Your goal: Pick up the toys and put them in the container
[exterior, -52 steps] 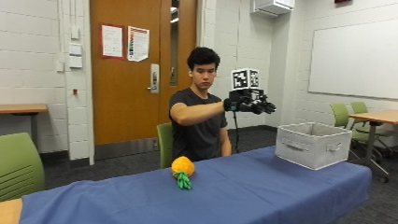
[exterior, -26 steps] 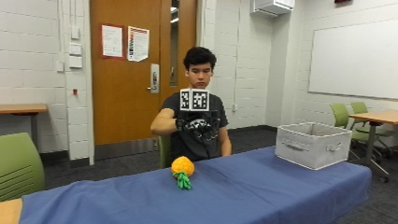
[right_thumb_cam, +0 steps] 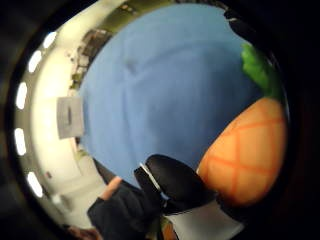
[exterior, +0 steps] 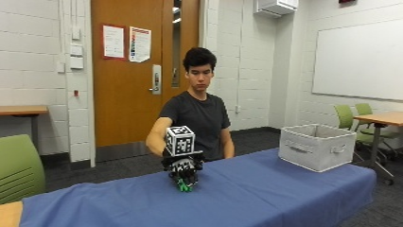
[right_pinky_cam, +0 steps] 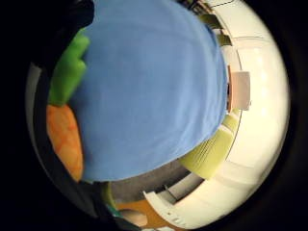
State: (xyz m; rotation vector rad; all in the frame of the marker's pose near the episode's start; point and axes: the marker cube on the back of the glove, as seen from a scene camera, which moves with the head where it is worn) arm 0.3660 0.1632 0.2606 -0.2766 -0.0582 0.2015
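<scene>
The blue table (exterior: 264, 198) is in front of me. The gray container (exterior: 317, 152) sits far off at its end. My right hand (exterior: 182, 171) curls around the toy pineapple (right_thumb_cam: 247, 152), which is on the table. Next, I lift it and carry it to the container.

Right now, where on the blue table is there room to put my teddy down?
The blue cloth lies bare between the gloved hand on the pineapple toy and the grey bin. It is crowded only there.
</scene>
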